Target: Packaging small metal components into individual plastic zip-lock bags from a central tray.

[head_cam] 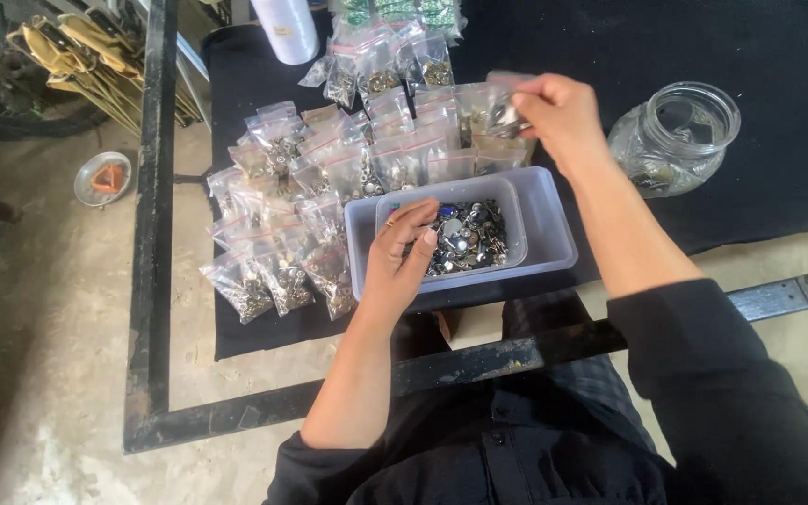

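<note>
The small metal parts (468, 236) lie heaped in a shallow clear tray (516, 201), directly under the left hand (402, 257), whose fingers (420, 245) curl down into the heap; whether they pinch a piece cannot be told. Beyond them the right hand (561, 114) pinches a small clear bag (502, 110) shut-fingered above the rows of filled bags (329, 187). A loose pinch could drop the bag or spill parts onto the black cloth (778, 112). The glass jar (673, 138) stands just right of those fingers, where an elbow swing might tip it.

Black cloth (778, 112) under small bags (329, 168), plastic tub (544, 220), glass jar (675, 140).
</note>
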